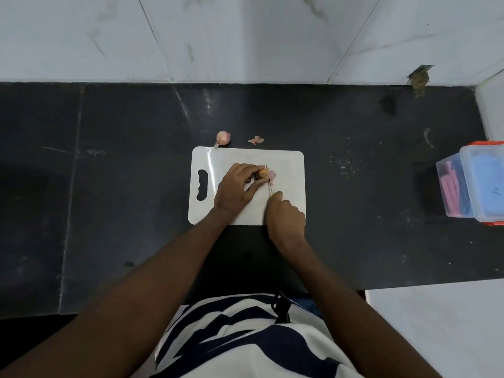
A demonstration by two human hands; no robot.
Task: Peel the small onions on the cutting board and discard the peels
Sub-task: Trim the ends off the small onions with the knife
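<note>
A white cutting board (286, 165) with a handle slot lies on the dark counter. My left hand (237, 189) pins a small onion (264, 173) to the board's middle, its pink cut end (272, 175) showing at the right. A thin knife (270, 186) stands against that end, its handle hidden in my right hand (285, 219). Just beyond the board's far edge, on the counter, sit another small onion (223, 137) and a loose pink peel (255, 140).
The black counter (122, 186) meets a pale tiled wall at the back. A clear plastic box (474, 184) with an orange lid and pink and blue contents stands at the right edge. A dark clip hangs from my striped shirt (245, 336).
</note>
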